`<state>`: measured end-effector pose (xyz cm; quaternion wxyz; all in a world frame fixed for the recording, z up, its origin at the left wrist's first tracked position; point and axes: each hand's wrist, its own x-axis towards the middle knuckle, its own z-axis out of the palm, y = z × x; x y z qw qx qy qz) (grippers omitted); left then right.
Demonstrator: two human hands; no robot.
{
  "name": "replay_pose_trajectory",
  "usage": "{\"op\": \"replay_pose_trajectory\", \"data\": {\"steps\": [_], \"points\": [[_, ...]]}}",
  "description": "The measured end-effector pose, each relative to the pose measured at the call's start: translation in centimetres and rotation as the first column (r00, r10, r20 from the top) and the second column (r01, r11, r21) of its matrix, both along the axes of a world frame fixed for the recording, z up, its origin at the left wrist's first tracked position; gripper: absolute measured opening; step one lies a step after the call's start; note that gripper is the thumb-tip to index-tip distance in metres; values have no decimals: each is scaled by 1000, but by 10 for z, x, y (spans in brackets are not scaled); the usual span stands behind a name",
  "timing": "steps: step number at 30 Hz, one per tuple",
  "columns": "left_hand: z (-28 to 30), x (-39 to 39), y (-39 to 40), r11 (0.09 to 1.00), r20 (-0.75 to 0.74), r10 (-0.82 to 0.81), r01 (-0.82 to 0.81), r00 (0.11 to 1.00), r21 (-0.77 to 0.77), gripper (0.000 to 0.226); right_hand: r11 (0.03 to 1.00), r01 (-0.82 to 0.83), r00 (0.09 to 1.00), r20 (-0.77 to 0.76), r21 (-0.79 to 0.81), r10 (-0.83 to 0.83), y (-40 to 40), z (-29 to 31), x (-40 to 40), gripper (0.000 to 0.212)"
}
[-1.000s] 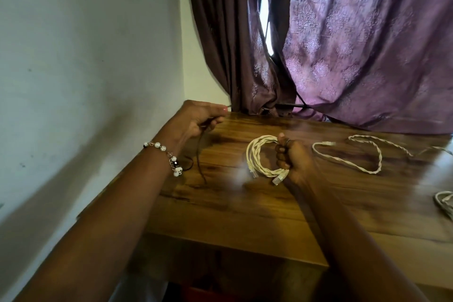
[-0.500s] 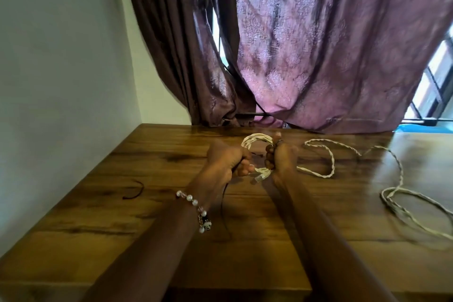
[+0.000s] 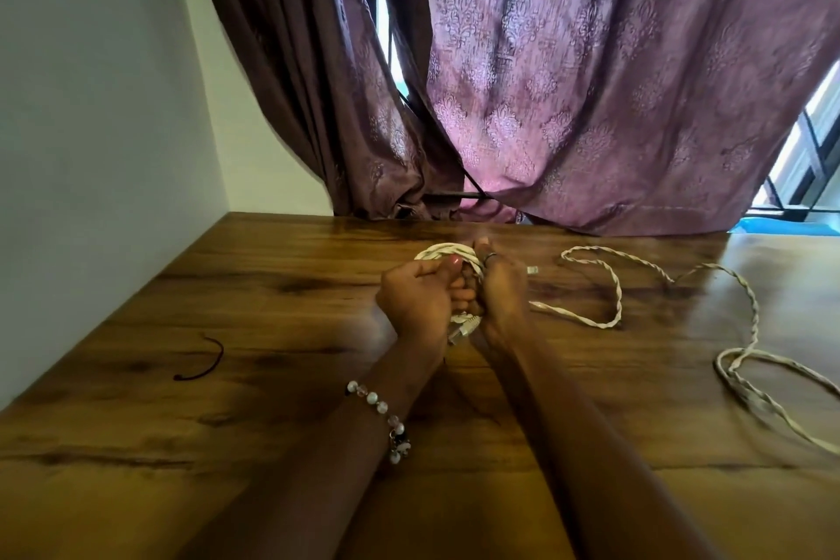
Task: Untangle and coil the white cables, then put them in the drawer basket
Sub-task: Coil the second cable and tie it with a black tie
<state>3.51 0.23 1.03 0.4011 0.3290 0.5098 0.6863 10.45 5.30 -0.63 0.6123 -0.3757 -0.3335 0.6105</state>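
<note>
Both my hands close around the coiled white cable above the wooden table: left hand and right hand each curl round its loops. It looks light, limp and springy, so I'd grip across all turns. Loose twisted cable trails right; no basket shows.

Single head view: looks forward and down, close over wooden table, facing curtain.
</note>
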Motion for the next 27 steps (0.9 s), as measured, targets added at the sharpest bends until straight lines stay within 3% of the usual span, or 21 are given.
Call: {"op": "replay_pose_trajectory", "data": {"steps": [11, 16, 18, 20, 23, 27], "points": [[-4, 1, -5, 1000, 1, 9, -9, 1000, 18, 8, 998, -69, 996, -54, 12, 69, -3, -4, 5, 29], [-5, 0, -1, 990, -28, -136, 135, 990, -41, 9, 995, 98, 991, -94, 20, -96, -6, -6, 11, 8], [-3, -1, 0, 975, -42, -219, 216, 975, -56, 7, 985, 168, 973, -166, 37, -159, -12, 0, 15, 14], [2, -3, 1, 952, 19, -303, 303, 953, -43, 7, 979, 198, 967, -176, 55, -186, -13, 0, 19, 22], [13, -15, 3, 912, 205, -401, 409, 893, 0, 7, 975, 219, 970, -123, 47, -212, -13, -2, 24, 17], [21, -39, 8, 859, 400, -502, 496, 767, 127, 26, 965, 254, 965, -78, 58, -249, -13, -1, 24, 22]]}}
